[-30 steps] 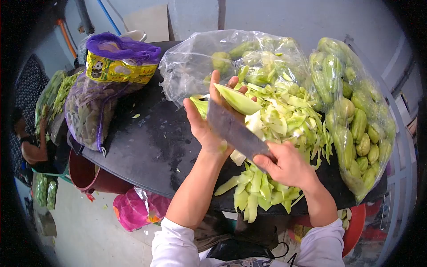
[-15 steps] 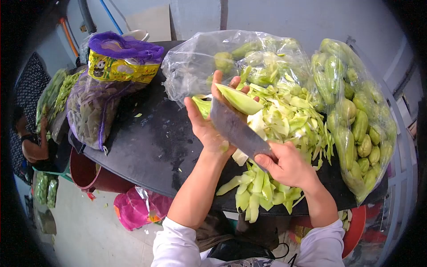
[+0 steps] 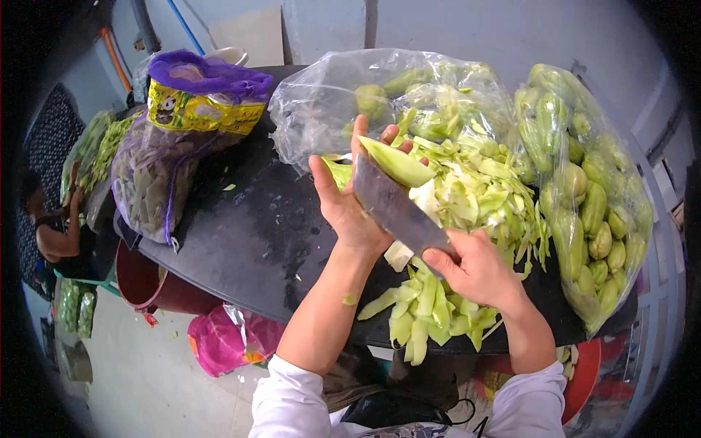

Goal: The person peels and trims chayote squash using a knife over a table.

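Observation:
In my left hand [image 3: 358, 219], palm up with the thumb out to the side, lies a pale green chayote piece [image 3: 398, 164], the fingers behind it. My right hand [image 3: 475, 266] grips a wide-bladed knife [image 3: 398, 208]. Its grey blade crosses in front of my left palm, close to the lower edge of the piece; whether it is touching is unclear. The knife's handle is hidden in my fist. Beyond and below the hands, sliced chayote pieces [image 3: 475, 193] are heaped on the dark table [image 3: 241, 212].
A clear plastic bag [image 3: 314, 109] lies behind the heap, and another bag of whole chayotes [image 3: 595, 212] stands at right. On the left sits a purple mesh sack [image 3: 157, 175]. Below are a dark red bucket [image 3: 153, 285] and a pink bag [image 3: 226, 339]. Another person [image 3: 58, 233] is at far left.
A small green scrap has dropped from beside my left wrist to lower along the forearm. The knife blade has tilted slightly; both hands stay in nearly the same place.

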Tool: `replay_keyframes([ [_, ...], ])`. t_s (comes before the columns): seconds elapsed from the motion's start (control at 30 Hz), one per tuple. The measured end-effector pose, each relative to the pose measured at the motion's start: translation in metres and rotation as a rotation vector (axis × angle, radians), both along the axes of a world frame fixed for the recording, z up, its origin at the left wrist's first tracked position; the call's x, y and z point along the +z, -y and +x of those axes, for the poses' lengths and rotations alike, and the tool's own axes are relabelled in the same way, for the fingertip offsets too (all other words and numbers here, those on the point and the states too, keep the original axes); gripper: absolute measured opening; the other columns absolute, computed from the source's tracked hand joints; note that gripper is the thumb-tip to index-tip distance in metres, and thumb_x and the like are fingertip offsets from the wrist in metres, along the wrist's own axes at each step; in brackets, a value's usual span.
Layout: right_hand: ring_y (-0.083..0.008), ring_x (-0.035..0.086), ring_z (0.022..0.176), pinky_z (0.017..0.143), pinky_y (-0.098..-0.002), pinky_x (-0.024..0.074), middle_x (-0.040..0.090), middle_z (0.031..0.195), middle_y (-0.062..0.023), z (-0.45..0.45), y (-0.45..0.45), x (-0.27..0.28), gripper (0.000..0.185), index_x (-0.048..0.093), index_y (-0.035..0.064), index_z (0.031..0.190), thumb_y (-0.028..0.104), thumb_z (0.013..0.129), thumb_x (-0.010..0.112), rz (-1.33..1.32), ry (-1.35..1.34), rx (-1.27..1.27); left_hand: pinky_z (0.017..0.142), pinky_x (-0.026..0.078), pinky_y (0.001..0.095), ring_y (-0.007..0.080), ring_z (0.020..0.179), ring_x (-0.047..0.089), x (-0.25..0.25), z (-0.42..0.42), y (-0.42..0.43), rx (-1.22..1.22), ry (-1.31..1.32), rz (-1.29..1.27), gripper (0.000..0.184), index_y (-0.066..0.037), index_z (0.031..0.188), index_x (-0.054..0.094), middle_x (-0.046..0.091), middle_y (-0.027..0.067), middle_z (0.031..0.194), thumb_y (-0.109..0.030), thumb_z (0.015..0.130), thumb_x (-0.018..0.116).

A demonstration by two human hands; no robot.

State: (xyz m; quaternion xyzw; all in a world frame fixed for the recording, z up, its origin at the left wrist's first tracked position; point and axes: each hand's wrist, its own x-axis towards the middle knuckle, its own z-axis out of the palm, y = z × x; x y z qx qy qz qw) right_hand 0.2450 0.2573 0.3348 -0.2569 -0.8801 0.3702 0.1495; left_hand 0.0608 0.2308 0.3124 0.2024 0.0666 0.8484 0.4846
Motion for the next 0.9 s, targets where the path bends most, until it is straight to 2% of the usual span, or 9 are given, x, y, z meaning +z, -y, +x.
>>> replay_keyframes([
  [0.07, -0.0319, 0.057, 0.054, 0.054, -0.0394, 0.0449, 0.058, 0.063, -0.0202, 0.002, -0.001, 0.0, 0.035, 0.059, -0.0013, 0.086, 0.033, 0.094, 0.064, 0.011, -0.018, 0.025, 0.11, 0.032, 0.0572, 0.0338, 0.121, 0.051, -0.003, -0.002, -0.003, -0.031, -0.017, 0.111, 0.101, -0.016, 0.147, 0.032, 0.047, 0.0174, 0.137, -0.084, 0.075, 0.048],
  [0.13, -0.0209, 0.05, 0.046, 0.049, -0.0349, 0.04, 0.051, 0.054, -0.0121, 0.003, -0.005, -0.005, 0.037, 0.06, 0.0, 0.087, 0.036, 0.094, 0.063, 0.04, -0.073, 0.053, 0.109, 0.032, 0.0569, 0.0338, 0.121, 0.051, 0.0, 0.0, -0.001, -0.014, -0.015, 0.055, 0.1, -0.016, 0.147, 0.033, 0.047, 0.0173, 0.137, -0.084, 0.075, 0.048],
  [0.27, -0.0307, 0.054, 0.053, 0.054, -0.0397, 0.0449, 0.057, 0.063, -0.0186, 0.001, 0.001, 0.002, 0.035, 0.059, -0.0016, 0.088, 0.032, 0.094, 0.064, 0.007, -0.024, -0.016, 0.11, 0.032, 0.0573, 0.0342, 0.122, 0.05, -0.002, 0.001, -0.002, -0.015, -0.028, 0.066, 0.099, -0.016, 0.147, 0.033, 0.047, 0.0168, 0.137, -0.084, 0.076, 0.047],
  [0.37, -0.0265, 0.057, 0.053, 0.052, -0.0393, 0.0433, 0.057, 0.062, -0.0193, 0.003, -0.002, 0.002, 0.038, 0.059, -0.0031, 0.088, 0.034, 0.095, 0.063, -0.037, -0.053, 0.083, 0.109, 0.033, 0.0569, 0.0342, 0.122, 0.049, -0.003, 0.002, -0.002, -0.008, -0.036, 0.03, 0.099, -0.015, 0.148, 0.033, 0.047, 0.0164, 0.137, -0.084, 0.077, 0.045],
  [0.47, -0.0176, 0.062, 0.058, 0.052, -0.0339, 0.0472, 0.062, 0.064, -0.0147, -0.001, -0.001, -0.004, 0.034, 0.06, -0.0033, 0.093, 0.03, 0.092, 0.067, -0.124, -0.066, -0.057, 0.109, 0.034, 0.0552, 0.0341, 0.122, 0.049, -0.002, 0.007, 0.001, -0.009, -0.014, 0.007, 0.101, -0.011, 0.146, 0.036, 0.048, 0.016, 0.137, -0.085, 0.078, 0.043],
  [0.53, -0.0123, 0.067, 0.068, 0.059, -0.0287, 0.0544, 0.068, 0.074, -0.0091, -0.009, 0.006, -0.004, 0.033, 0.057, -0.0035, 0.106, 0.017, 0.086, 0.074, -0.244, -0.347, -0.031, 0.11, 0.034, 0.0532, 0.0349, 0.122, 0.049, -0.003, 0.011, 0.001, -0.15, 0.024, 0.026, 0.105, -0.007, 0.145, 0.037, 0.047, 0.0162, 0.137, -0.086, 0.077, 0.041],
  [0.67, -0.0163, 0.071, 0.076, 0.068, -0.0286, 0.0591, 0.07, 0.084, -0.0063, -0.029, 0.018, 0.009, 0.047, 0.051, -0.003, 0.118, 0.005, 0.079, 0.076, -0.288, -0.474, -0.069, 0.106, 0.039, 0.0509, 0.0358, 0.123, 0.049, -0.01, 0.02, -0.004, -0.137, -0.051, 0.004, 0.11, -0.003, 0.146, 0.034, 0.046, 0.0152, 0.139, -0.087, 0.077, 0.039],
  [0.73, -0.0185, 0.072, 0.078, 0.068, -0.029, 0.06, 0.07, 0.088, -0.0101, -0.035, 0.018, 0.014, 0.052, 0.046, -0.0044, 0.121, 0.002, 0.077, 0.075, -0.314, -0.499, -0.051, 0.105, 0.042, 0.0509, 0.0362, 0.123, 0.049, -0.008, 0.022, -0.003, -0.129, -0.126, -0.016, 0.111, -0.002, 0.147, 0.033, 0.045, 0.0167, 0.139, -0.087, 0.077, 0.039],
  [0.9, -0.0203, 0.073, 0.078, 0.067, -0.0297, 0.0601, 0.07, 0.091, -0.0125, -0.049, 0.017, 0.013, 0.048, 0.046, -0.0035, 0.114, 0.002, 0.076, 0.075, -0.208, -0.564, -0.067, 0.107, 0.041, 0.0488, 0.0336, 0.124, 0.05, -0.013, 0.021, -0.002, -0.086, -0.153, -0.031, 0.111, -0.002, 0.149, 0.027, 0.043, 0.0168, 0.139, -0.087, 0.078, 0.037],
])
